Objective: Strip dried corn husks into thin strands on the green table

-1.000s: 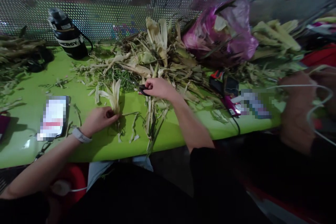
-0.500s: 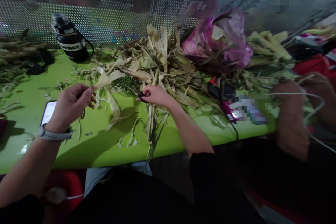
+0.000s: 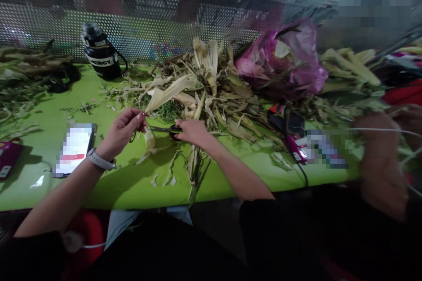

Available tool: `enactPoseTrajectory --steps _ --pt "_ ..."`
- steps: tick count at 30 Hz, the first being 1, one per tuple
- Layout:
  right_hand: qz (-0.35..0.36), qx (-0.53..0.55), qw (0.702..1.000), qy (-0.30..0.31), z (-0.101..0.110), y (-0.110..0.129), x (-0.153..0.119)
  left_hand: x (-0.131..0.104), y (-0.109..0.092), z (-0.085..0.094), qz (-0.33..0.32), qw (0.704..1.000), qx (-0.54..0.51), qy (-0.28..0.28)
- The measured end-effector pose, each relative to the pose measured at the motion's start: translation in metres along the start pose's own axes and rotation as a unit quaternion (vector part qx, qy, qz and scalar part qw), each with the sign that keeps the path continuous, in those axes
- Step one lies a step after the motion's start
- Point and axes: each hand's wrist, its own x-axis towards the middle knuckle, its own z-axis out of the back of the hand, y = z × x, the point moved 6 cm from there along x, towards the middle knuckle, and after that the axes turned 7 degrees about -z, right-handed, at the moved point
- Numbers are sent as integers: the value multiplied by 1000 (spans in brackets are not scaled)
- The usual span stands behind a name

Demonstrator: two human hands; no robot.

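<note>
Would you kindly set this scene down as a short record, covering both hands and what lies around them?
Left hand: pinches one end of a pale husk strip
Right hand: grips dark scissors, blades toward the left hand
Beyond the hands: heap of dry husks
Back left: black bottle, upright
Back right: pink plastic bag
Left wrist: pale watch band
Beside that wrist: phone, screen lit
Surface: green table
Far right: another person's forearm

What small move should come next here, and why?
Probably trim the narrow end of the pale husk: the left hand pinches it there, and the right hand holds scissors pointing toward that pinch.
</note>
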Motion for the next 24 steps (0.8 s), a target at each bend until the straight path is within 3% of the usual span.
enactPoseTrajectory --steps 3,5,10,14,17,19,21,22,24 --pt "24 27 999 34 -1 1 -2 -1 4 -1 -12 1000 27 9" --pt "58 35 997 41 1 3 -6 -2 1 0 -53 992 113 3" --pt "47 -32 998 13 6 4 -10 -9 -26 -5 -199 903 381 4" --pt "46 -22 999 12 5 8 -9 -10 -36 -9 -249 855 453 26" --pt "107 41 993 9 9 17 -18 -8 -35 -8 -267 818 507 51" --pt "211 125 969 -35 22 29 -34 -6 -34 -7 -275 795 536 66" --pt "312 236 912 -122 44 36 -56 -6 -35 -5 -283 785 545 84" --pt "325 280 885 -181 56 34 -65 -7 -38 -6 -287 786 538 100" --pt "285 320 855 -293 77 22 -76 -8 -46 -9 -295 803 497 145"
